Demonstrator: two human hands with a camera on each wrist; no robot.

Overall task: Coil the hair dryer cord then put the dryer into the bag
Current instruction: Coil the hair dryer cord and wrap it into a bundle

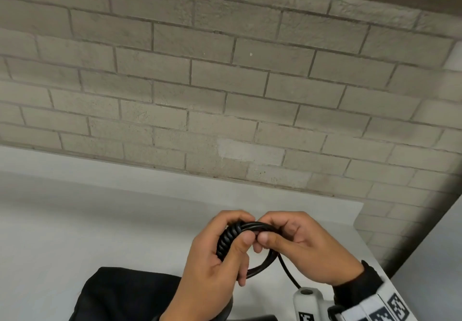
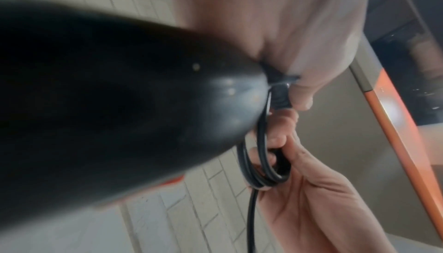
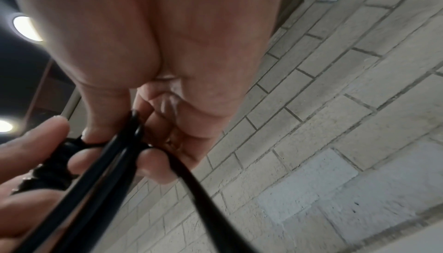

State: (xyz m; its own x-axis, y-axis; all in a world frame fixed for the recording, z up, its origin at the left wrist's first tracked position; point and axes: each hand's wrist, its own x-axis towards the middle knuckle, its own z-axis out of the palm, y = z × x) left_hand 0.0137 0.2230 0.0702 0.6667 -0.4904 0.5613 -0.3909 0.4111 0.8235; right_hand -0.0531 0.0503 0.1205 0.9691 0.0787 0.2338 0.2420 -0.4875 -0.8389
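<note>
Both hands hold the black hair dryer cord (image 1: 225,242) above the white table. My left hand (image 1: 237,230) grips the bundle where tight turns wrap around the loops. My right hand (image 1: 271,230) pinches the loops just to the right, thumb under and fingers over. One loose strand (image 1: 290,274) runs down from the coil towards the bottom edge. The left wrist view shows the black dryer body (image 2: 107,105), blurred and close, beside the cord loops (image 2: 261,162). In the right wrist view the cord strands (image 3: 120,162) pass between the fingers of both hands. The black bag (image 1: 125,295) lies on the table at the lower left.
The white table (image 1: 100,220) ends against a grey brick wall (image 1: 225,83); its right edge (image 1: 362,235) is close to my right hand. A white wrist mount (image 1: 307,300) with black markers shows at the bottom right.
</note>
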